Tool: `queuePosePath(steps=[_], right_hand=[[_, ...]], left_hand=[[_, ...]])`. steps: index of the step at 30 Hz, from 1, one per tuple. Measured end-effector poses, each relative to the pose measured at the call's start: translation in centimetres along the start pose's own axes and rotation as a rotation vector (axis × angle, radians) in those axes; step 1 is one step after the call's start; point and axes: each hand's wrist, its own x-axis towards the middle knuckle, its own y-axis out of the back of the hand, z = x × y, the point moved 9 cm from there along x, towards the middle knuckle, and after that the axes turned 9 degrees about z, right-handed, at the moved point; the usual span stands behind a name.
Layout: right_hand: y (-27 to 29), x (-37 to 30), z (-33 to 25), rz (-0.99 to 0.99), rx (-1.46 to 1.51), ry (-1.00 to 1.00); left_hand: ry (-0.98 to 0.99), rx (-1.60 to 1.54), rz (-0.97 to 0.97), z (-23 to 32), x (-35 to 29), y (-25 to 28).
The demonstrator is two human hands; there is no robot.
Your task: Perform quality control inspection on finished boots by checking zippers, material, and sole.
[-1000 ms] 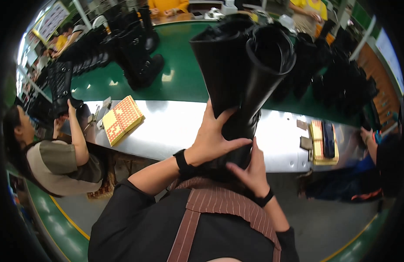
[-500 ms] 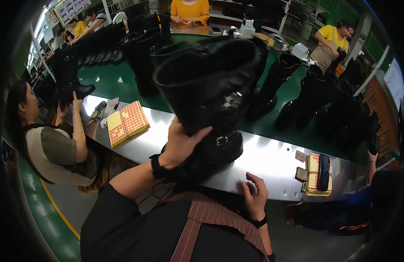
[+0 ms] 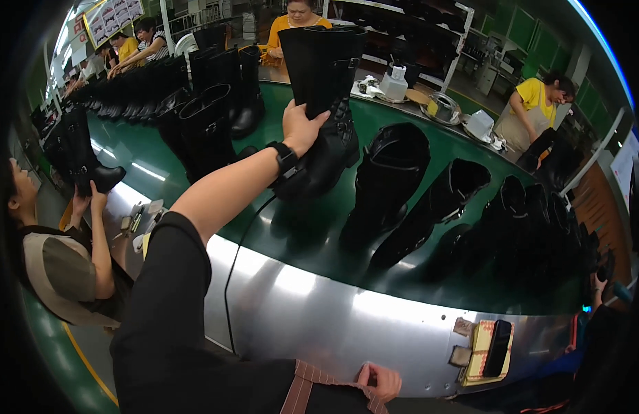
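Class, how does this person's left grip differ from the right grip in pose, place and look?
Pose: the left grip clasps a tall black boot, while the right grip is curled, with no boot in it.
Place: the left grip is over the green tabletop; the right grip is low, near the striped apron.
Look: a black wristband shows behind the left grip; none shows by the right grip.
Both are bare.

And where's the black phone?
In the head view, the black smartphone lies at lower right, on yellow sheets, to the right of the person's right hand.

Left hand (image 3: pixel 302 131) holding black boots (image 3: pixel 325 72), green table (image 3: pixel 312 241) beneath
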Motion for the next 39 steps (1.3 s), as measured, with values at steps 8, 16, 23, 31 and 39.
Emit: queuePosePath(steps=[8, 16, 23, 31, 39], right_hand=[[-1.5, -2.4, 1.8, -0.391, -0.05, 0.09], [-4.0, -6.5, 6.2, -0.639, -0.224, 0.033], [-1.6, -2.2, 1.0, -0.222, -0.033, 0.147], [0.0, 0.1, -0.7, 0.052, -0.033, 0.011], [0.2, 0.2, -1.5, -0.011, 0.028, 0.058]], left_hand=[[0.389, 0.747, -0.613, -16.4, -4.5, -14.7], [0.226, 0.807, -0.572, -18.8, -6.2, -16.6], [0.116, 0.645, -0.933, -15.5, -10.3, -12.3], [0.134, 0.184, -1.37, -0.6, -16.7, 0.5], [-0.254, 0.059, -0.79, 13.5, -19.2, -0.7]])
